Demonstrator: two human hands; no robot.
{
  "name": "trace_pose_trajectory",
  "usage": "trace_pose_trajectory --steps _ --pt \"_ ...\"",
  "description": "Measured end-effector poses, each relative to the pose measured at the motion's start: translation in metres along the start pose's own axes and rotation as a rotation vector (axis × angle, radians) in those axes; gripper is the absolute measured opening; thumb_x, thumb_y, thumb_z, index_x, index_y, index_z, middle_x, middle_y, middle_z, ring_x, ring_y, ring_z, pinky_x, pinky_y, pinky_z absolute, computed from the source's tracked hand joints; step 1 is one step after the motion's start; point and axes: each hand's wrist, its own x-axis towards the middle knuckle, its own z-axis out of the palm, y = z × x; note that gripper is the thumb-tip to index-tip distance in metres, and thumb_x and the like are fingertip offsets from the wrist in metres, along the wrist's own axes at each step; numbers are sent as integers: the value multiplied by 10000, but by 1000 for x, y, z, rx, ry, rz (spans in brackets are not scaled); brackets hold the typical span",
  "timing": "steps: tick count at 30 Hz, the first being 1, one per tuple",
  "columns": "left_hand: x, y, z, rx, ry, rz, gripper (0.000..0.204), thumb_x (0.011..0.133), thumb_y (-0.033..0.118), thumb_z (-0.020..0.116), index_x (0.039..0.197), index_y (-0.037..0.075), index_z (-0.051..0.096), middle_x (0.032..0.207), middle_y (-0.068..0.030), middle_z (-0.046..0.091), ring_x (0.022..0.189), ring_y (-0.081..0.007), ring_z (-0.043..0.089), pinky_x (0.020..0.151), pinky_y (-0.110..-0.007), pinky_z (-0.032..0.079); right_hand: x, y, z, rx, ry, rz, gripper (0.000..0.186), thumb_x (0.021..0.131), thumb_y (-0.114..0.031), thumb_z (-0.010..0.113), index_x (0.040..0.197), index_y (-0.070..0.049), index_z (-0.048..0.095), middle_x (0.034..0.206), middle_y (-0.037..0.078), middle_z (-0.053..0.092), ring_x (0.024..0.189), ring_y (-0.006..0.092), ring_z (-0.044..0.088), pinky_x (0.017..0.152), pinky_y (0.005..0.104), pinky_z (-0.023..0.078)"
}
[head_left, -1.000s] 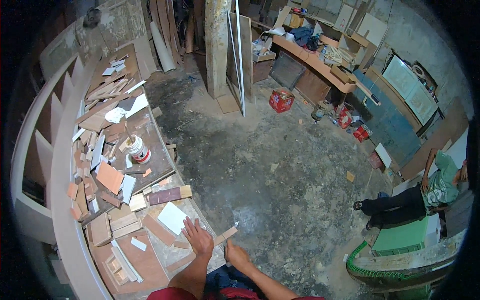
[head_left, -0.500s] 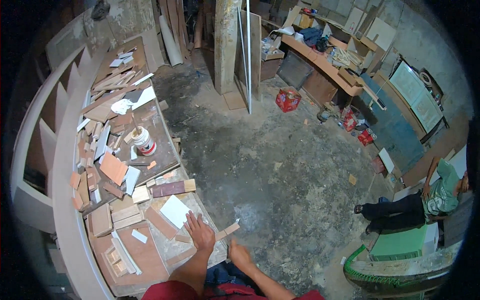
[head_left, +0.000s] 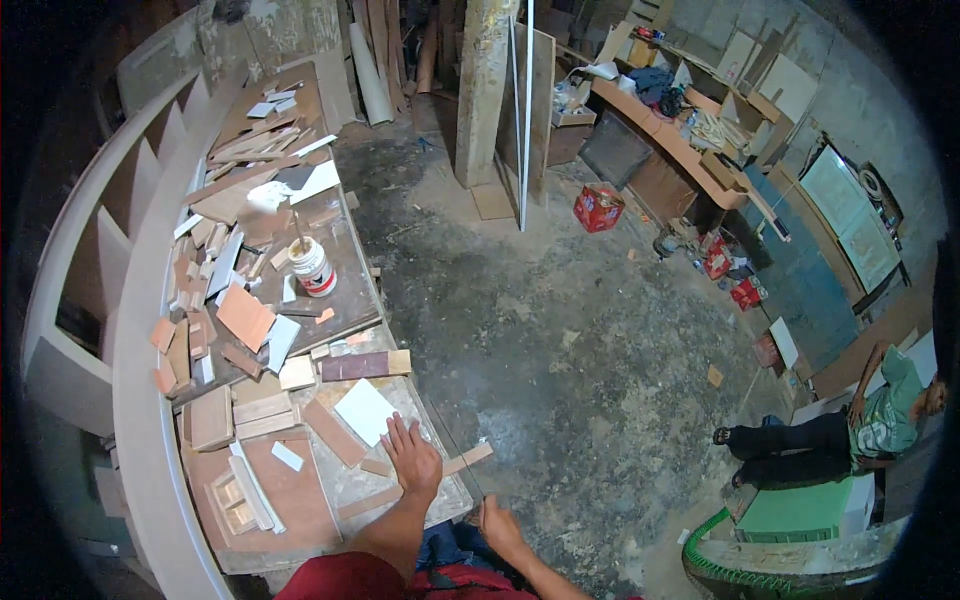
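My left hand lies flat on the near end of the workbench, fingers stretched out and the fingertips beside a white square panel. Under its heel passes a narrow wooden strip, whose end sticks out past the bench edge. My right hand is closed in a fist just off that edge, below the strip's overhanging end. A thin, dark, blade-like line runs up from the fist across the strip; its handle is hidden in the fingers. A brown wooden slat lies left of the white panel.
Wood offcuts, an open white tub and a small wooden box frame cover the workbench. A pillar stands ahead. At right, a person in a green shirt leans back near a coiled green hose.
The whole view has shifted slightly, with the bench appearing further right. My left hand stays flat over the strip; my right fist stays closed near the bench edge.
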Motion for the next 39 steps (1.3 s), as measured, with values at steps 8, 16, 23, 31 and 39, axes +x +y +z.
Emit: trace_pose_trajectory --steps 8,16,23,31,39 --pt "6 2 7 5 57 23 457 870 132 534 1311 16 501 1577 -226 232 1495 -369 129 1197 -554 65 32 -14 -5 0 62 -85 229 997 -240 408 1036 -18 441 798 324 643 795 537 623 724 641 468" --pt "6 8 1 -12 45 38 457 864 115 524 1307 9 502 1576 -228 226 1497 -364 123 1198 -552 68 24 -8 -8 10 57 -69 248 1007 -261 402 1032 -19 449 801 324 644 797 530 627 705 630 476" --pt "3 -2 1 -22 41 36 468 860 100 535 1313 -1 480 1571 -239 226 1492 -376 127 1196 -559 68 6 -12 -10 45 0 -17 243 995 -253 411 1034 -17 453 807 327 642 796 532 625 697 627 476" --pt "8 6 3 -30 67 44 468 866 100 539 1318 -2 477 1563 -242 240 1490 -379 134 1194 -563 65 46 -11 3 9 64 -72 240 985 -245 419 1053 -16 441 800 342 633 773 533 621 695 644 466" --pt "8 7 5 8 64 35 489 857 130 552 1327 12 489 1574 -221 234 1496 -363 118 1200 -547 50 30 -16 -10 36 22 -31 271 995 -253 388 1027 10 443 808 354 627 803 553 610 744 634 460"
